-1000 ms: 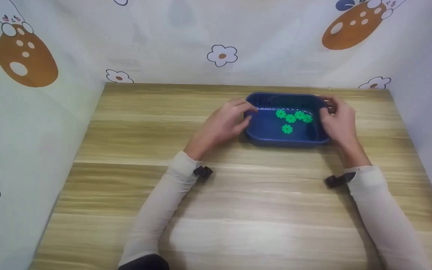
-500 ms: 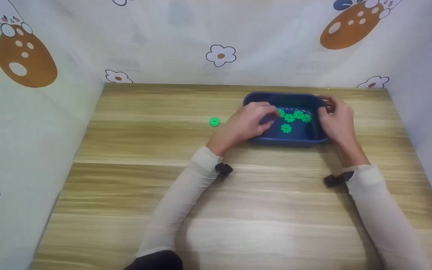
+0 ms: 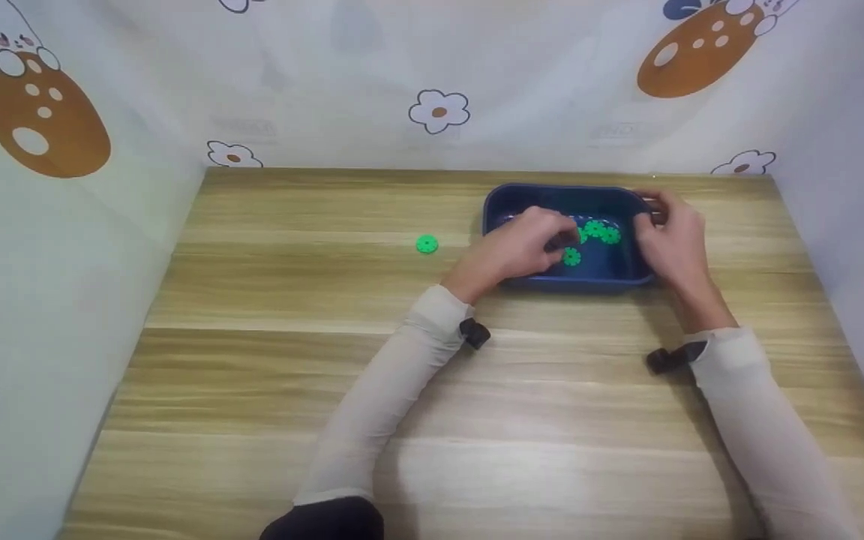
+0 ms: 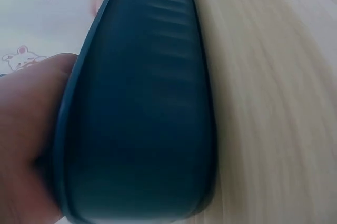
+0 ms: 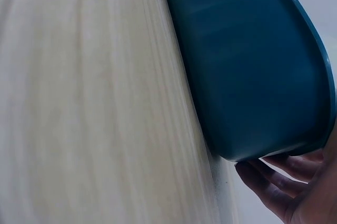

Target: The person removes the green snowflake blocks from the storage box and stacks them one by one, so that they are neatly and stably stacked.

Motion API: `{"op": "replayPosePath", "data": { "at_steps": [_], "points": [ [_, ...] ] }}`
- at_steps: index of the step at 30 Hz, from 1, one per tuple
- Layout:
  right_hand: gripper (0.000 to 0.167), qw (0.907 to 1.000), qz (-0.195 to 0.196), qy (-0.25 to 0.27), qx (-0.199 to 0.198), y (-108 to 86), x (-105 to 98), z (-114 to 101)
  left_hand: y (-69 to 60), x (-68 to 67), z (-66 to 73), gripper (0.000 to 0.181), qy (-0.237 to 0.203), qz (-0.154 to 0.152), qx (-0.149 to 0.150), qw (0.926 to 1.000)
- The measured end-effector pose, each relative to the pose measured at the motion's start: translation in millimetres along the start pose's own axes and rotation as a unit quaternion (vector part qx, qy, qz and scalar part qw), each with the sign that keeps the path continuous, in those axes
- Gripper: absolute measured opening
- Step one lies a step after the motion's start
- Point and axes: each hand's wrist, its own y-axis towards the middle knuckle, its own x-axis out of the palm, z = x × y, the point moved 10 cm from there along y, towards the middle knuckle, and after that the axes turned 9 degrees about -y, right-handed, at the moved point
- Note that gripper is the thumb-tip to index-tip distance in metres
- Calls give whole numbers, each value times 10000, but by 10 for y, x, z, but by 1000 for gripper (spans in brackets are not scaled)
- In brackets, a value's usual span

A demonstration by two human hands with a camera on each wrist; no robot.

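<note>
A dark blue rectangular plastic bin [image 3: 582,285] stands on the table, with several green notched plastic discs [image 3: 610,235] on its floor. My left hand [image 3: 522,244] reaches over the bin's left side, with its fingers bent down among the discs and a gap between thumb and fingers. It covers part of the discs, and its fingertips are hidden in the left wrist view. At the right end, my right hand [image 3: 673,244] grips the bin's rim, thumb on the inside and fingers round the outside. One green disc [image 3: 427,244] lies on the table left of the bin.
The wood-grain table [image 3: 289,375] meets a printed cloth wall [image 3: 342,90] close behind the bin. Further cloth walls rise at the left and right. A small black camera is strapped to each wrist.
My left hand has moved right, from the bin's left rim to the discs inside. The lone disc on the table came into view as the hand uncovered it. My right hand keeps its grip.
</note>
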Motion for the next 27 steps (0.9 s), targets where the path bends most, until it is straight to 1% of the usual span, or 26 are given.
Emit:
{"op": "replayPosePath", "data": {
  "at_steps": [3,6,8,13,16,20,27],
  "points": [
    [40,10000,-14,-23,-3,-1,14,0,52,59,-26,26,-30,-159,-83,9998],
    [40,9999,68,-95,-32,2,11,1,85,104,-52,26,-95,-330,-135,9993],
    [41,9998,123,-128,-48,0,0,-3,111,129,-68,26,-60,-426,-144,9990],
    [41,9997,164,-143,-54,1,-17,-2,170,179,-86,31,11,-610,-296,9977],
    [41,9998,148,-128,-44,3,-13,10,209,230,-82,33,-3,-695,-319,9971],
    [41,9999,82,-85,-32,2,2,7,256,277,-95,33,88,-704,-258,9971],
    [40,9999,35,-108,27,11,1,14,293,275,-105,28,344,-489,-95,9982]
  ]
}}
